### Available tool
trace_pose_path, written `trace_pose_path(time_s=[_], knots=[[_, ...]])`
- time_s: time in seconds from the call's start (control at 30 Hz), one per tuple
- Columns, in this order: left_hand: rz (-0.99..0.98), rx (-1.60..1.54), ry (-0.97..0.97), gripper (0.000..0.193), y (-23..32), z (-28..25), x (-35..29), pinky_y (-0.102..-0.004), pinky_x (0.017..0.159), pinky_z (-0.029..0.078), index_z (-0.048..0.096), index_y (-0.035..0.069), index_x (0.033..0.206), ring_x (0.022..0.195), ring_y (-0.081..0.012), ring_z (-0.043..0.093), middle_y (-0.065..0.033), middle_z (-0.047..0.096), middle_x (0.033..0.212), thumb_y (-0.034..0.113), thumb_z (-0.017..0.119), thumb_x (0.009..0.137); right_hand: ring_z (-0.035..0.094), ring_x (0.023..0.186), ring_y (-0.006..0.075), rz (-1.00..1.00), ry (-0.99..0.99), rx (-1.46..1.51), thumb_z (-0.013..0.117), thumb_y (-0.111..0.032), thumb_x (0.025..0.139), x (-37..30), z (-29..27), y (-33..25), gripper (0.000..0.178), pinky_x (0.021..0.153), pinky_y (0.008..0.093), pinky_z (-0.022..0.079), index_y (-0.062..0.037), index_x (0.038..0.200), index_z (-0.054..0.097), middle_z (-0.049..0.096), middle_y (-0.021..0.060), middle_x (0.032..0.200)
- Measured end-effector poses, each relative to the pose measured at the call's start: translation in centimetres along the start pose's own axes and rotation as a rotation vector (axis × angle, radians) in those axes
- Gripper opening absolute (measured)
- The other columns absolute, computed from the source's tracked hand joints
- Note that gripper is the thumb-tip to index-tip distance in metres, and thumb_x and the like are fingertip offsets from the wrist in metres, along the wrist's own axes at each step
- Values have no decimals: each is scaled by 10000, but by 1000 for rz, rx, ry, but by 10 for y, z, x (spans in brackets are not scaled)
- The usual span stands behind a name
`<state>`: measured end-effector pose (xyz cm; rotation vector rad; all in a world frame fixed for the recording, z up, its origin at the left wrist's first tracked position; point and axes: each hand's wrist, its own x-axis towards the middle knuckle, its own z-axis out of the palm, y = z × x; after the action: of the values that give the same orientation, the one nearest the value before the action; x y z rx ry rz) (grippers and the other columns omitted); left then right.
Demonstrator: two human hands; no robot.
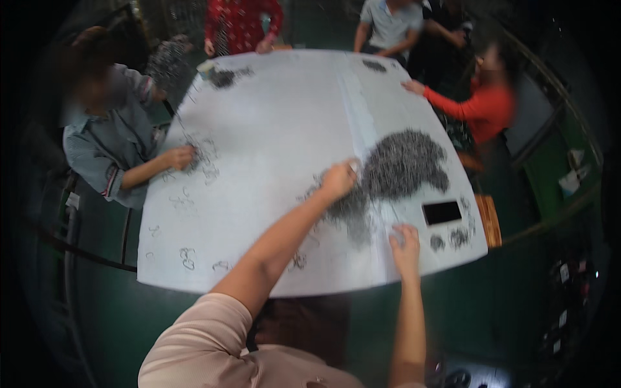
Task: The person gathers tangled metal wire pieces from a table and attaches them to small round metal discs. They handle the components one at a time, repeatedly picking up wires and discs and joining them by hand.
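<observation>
A large heap of small, thin dark pieces (406, 165) lies on the white-covered table (272, 129), right of its middle. Reaching across to the heap's left edge, my left hand (341, 179) has its fingers curled together; anything inside them is too blurred to make out. Below that hand spreads a looser, thinner patch of the same dark pieces (352, 216). Closer to me, my right hand (405, 244) is low over the table, thumb and fingers apart, with nothing distinct between them. What the pieces are exactly is too small to tell.
A black phone-like slab (442, 213) lies right of my right hand, with small dark clusters (459, 238) below it. At the left, a person's hand (178, 158) works at scattered pieces. Other people stand around the far and right edges. A cup (206, 70) stands far left.
</observation>
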<state>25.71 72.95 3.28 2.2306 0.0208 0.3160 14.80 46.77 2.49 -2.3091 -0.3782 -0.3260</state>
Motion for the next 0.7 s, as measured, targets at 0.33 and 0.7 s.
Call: trace_pose_path(time_s=[0.33,0.7], knots=[[-72,-150,-212,337,-24,-22,-7,-319,760,526,613,65,1168,800,-197,657,-112,695,908,216,659,871,540,1097,344,32,-120,-10,640,-116,802,37,39,-42,265,929,407,442,-60,1062,640,576,165,1133],[76,5,-533,667,-14,-39,-12,-389,892,483,501,123,1314,1077,-292,595,-159,628,1162,329,775,743,491,1158,345,94,-25,-227,785,-152,663,59,116,-71,623,956,402,448,-61,1229,542,509,159,1247]])
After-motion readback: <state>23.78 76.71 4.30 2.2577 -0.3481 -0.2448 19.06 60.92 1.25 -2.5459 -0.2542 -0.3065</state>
